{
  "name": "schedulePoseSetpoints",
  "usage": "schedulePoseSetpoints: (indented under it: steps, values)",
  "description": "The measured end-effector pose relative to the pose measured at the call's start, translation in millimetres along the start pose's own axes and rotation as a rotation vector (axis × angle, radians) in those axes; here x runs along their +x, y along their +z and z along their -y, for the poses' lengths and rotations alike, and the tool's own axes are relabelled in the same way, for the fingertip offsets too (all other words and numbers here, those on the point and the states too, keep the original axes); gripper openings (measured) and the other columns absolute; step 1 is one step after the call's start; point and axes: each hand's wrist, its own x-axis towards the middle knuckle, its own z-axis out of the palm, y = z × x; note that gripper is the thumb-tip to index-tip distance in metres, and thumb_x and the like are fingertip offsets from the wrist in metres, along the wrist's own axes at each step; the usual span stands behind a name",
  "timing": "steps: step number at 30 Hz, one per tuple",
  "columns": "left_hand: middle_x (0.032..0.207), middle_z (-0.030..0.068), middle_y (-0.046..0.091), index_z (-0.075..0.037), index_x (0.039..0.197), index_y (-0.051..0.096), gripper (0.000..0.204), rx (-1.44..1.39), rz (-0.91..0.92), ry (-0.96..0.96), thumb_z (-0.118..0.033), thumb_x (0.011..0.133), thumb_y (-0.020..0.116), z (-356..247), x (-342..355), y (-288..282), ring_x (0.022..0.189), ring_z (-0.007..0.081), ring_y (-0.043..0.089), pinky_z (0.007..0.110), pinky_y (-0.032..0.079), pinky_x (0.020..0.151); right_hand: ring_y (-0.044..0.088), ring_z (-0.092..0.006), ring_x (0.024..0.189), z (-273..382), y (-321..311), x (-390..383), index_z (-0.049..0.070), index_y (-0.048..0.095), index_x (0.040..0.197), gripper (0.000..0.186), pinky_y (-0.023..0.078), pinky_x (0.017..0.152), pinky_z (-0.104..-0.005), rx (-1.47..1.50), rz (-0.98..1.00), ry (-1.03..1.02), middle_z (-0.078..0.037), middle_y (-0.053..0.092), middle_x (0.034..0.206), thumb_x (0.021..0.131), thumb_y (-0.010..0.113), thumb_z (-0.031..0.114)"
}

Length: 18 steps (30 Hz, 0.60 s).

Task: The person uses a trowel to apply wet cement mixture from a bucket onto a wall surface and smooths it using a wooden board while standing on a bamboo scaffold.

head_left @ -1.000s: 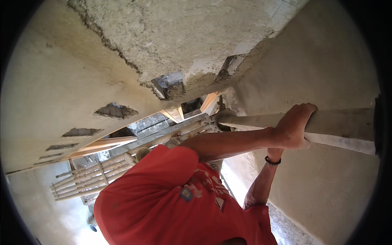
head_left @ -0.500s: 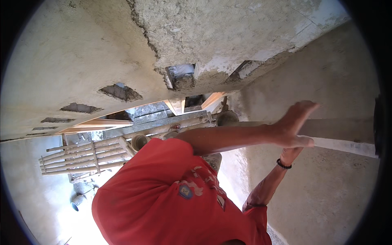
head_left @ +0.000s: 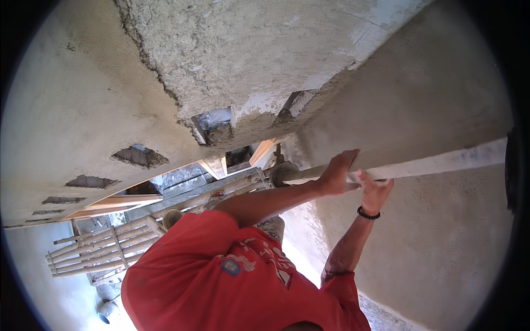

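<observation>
Change: both hands have slid left along the straightedge since the earlier frame.
Bamboo ladder (head_left: 94, 248): far left, well apart from the hands.
Left hand (head_left: 338, 174): fingers curled over the straightedge.
Right hand (head_left: 375, 190): palm pressed underneath, black wristband (head_left: 368, 214).
Straightedge (head_left: 436, 163): long pale bar, flat against the plastered wall (head_left: 436, 99), running right.

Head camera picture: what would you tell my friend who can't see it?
The left hand and the right hand, which wears a black bead wristband, hold a long pale straight board flat against a grey plastered wall. The person wears a red printed shirt. A bamboo ladder lies on the floor below, at the left.
</observation>
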Motion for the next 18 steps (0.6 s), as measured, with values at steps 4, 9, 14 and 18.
schedulePoseSetpoints:
  steps: [4, 9, 14, 18]
  values:
    - [0.111, 0.0222, 0.051, 0.001, 0.12, 0.042, 0.067, -0.048, -0.068, -0.067, -0.009, 0.062, 0.076, 12, 9, 11, 0.107, 0.0385, 0.049, 0.042, 0.041, 0.089, 0.057, -0.0185, 0.092, 9, 11, 0, -0.006, 0.053, 0.108, 0.063, 0.045, 0.083, -0.0298, 0.022, 0.026, -0.005, -0.01, 0.061, 0.1, 0.064, 0.085, 0.024]
    - [0.105, 0.0161, 0.053, 0.001, 0.121, 0.041, 0.066, -0.135, -0.161, -0.019, -0.005, 0.064, 0.075, 13, 11, 8, 0.097, 0.0258, 0.056, 0.036, 0.045, 0.083, 0.056, -0.0228, 0.102, -16, -1, 0, -0.006, 0.038, 0.132, 0.077, 0.043, 0.092, -0.034, 0.07, 0.0, -0.248, -0.016, 0.058, 0.112, 0.074, 0.078, 0.024]
    - [0.1, 0.0123, 0.053, 0.0, 0.122, 0.039, 0.067, -0.333, -0.163, -0.267, 0.003, 0.061, 0.067, 9, 18, -31, 0.092, 0.0225, 0.057, 0.033, 0.048, 0.076, 0.058, -0.0237, 0.104, -101, -45, -56, -0.001, 0.031, 0.139, 0.082, 0.044, 0.092, -0.0357, 0.012, -0.019, 0.139, -0.019, 0.059, 0.113, 0.078, 0.074, 0.032]
    - [0.104, 0.0118, 0.052, 0.002, 0.123, 0.035, 0.067, -0.108, -0.377, -0.243, 0.002, 0.067, 0.072, 12, 4, -74, 0.093, 0.0207, 0.056, 0.033, 0.049, 0.078, 0.063, -0.0273, 0.096, -191, -73, -146, 0.001, 0.039, 0.135, 0.072, 0.047, 0.087, -0.0345, -0.303, 0.044, 0.684, -0.021, 0.065, 0.102, 0.076, 0.071, 0.028]
